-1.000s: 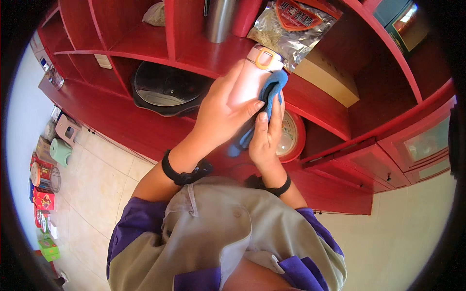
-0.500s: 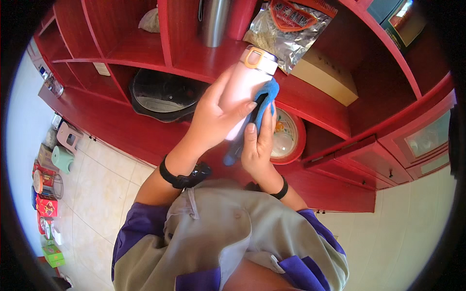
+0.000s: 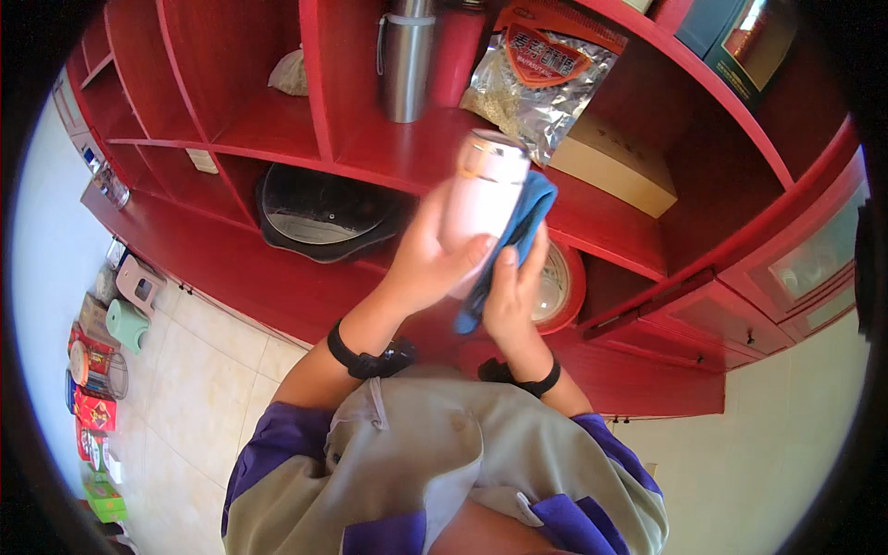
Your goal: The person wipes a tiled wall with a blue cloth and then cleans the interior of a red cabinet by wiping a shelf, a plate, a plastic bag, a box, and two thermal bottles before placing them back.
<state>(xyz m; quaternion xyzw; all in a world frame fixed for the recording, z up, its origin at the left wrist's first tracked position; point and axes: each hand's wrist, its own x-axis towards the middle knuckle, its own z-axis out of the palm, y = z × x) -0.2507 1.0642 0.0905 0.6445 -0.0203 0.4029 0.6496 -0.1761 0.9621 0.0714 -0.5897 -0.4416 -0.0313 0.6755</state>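
Note:
A pale pink bottle [image 3: 481,199] with a shiny band near its top is tilted in front of the red shelves. My left hand [image 3: 430,254] is wrapped round its body, the thumb across the front. Against the bottle's right side lies a folded blue cloth [image 3: 527,217], gripped by my right hand [image 3: 516,287]. The cloth hangs down between the two hands. Part of the bottle's lower end is hidden behind the cloth and my left thumb.
Red shelving [image 3: 370,153] spans the view, holding a steel flask [image 3: 407,69], a red bottle [image 3: 458,55], a silver packet [image 3: 541,83] and a cardboard box [image 3: 615,166]. Lower down are a black-rimmed, glass-topped appliance [image 3: 324,208] and a red-rimmed round dish [image 3: 560,287]. Stools [image 3: 127,324] stand on the floor at left.
The bottle and both hands have shifted slightly right and lower in view. The bottle has turned, so its yellow loop no longer faces me. The cloth stays pressed against its side.

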